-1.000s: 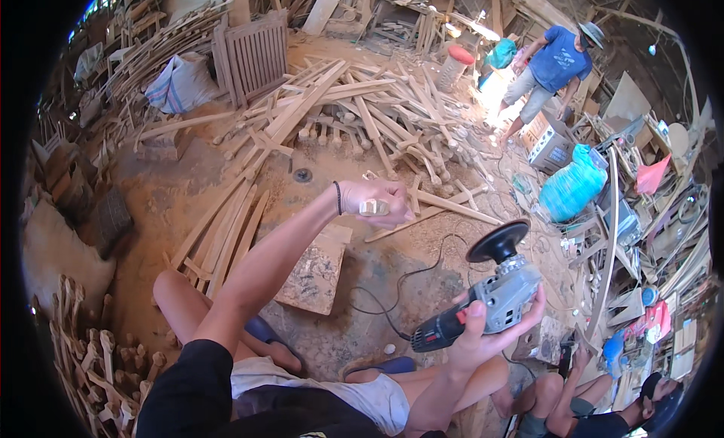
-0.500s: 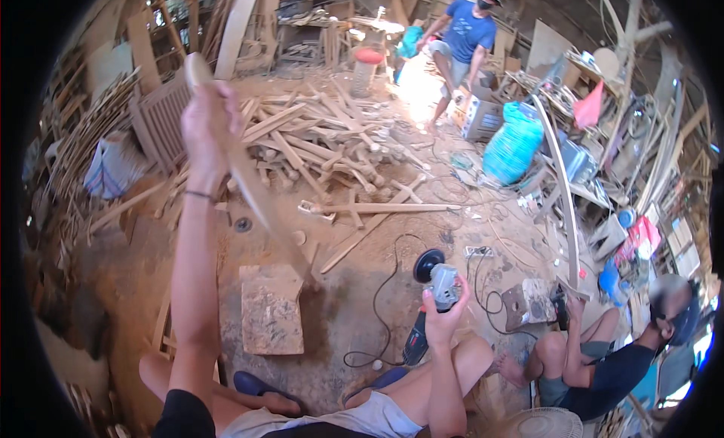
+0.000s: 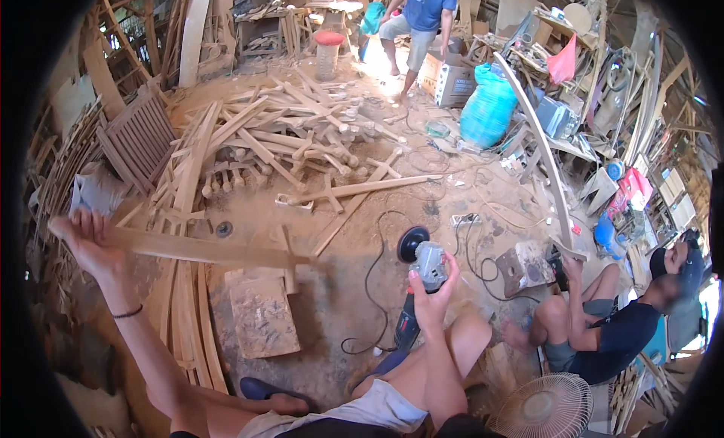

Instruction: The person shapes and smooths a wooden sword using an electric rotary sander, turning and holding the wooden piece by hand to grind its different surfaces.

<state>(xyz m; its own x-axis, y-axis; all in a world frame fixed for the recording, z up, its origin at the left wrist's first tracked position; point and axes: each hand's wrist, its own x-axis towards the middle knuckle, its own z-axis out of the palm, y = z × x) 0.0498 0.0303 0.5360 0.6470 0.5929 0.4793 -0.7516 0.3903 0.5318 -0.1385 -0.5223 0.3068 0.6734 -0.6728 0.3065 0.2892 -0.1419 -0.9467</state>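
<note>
Both hands are busy here. The left hand (image 3: 98,245), out at the left edge of the frame, has its fingers curled round one end of a sword-shaped wooden piece (image 3: 196,247). That piece stretches almost level across the left-middle of the picture, its far end smeared by blur, a short crosspiece (image 3: 287,258) near that end. Over to the centre-right, the right hand (image 3: 436,295) wraps its fingers and thumb around the grey head of a power tool (image 3: 429,268), dark body slanting down, round black disc (image 3: 413,244) facing upper left.

Wood and disc stand apart, so this looks like a handling step, the piece being placed or turned rather than worked. Bringing the two together would call for a firm left grip and a flat, controlled disc.

Now the materials! Pale, dry timber, long and narrow with straight edges; smooth grey casing on the tool; and below the piece a chunky wooden block (image 3: 264,317), its top scuffed and crusted. Whether the crosspiece touches that block, I can't tell. Upper centre, a tangled pile of wooden pieces (image 3: 279,132), many knob-ended, sprawls over the dusty brown floor (image 3: 332,317).
</note>
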